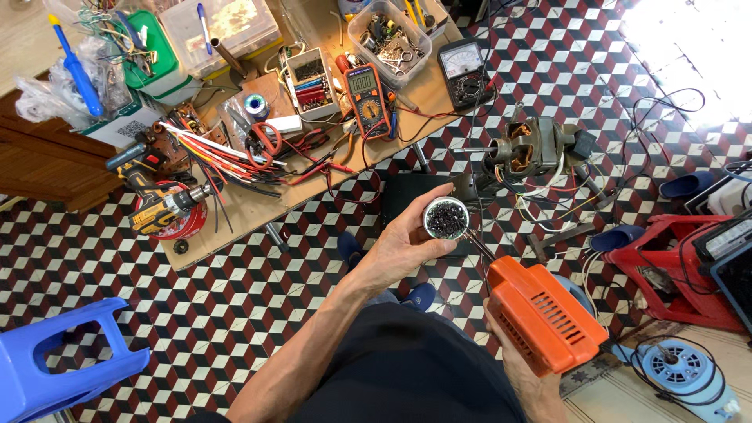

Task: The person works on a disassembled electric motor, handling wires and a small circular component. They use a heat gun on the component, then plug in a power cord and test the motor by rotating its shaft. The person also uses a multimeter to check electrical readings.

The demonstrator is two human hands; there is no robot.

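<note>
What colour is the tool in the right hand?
Orange tool, held by the right hand; head view.

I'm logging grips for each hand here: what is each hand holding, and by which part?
Left hand holds a small round tin of dark bits, fingers wrapped around its side. Right hand grips the orange tool from underneath, at its lower end.

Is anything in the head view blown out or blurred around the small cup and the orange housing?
Head view: sunlight overexposes the patterned tile floor at top right to white; the small round metal cup of dark bits in the left hand is sharp and evenly lit; the orange plastic tool housing in the right hand is clear, no glare; wide-angle bending shows at the edges.
</note>
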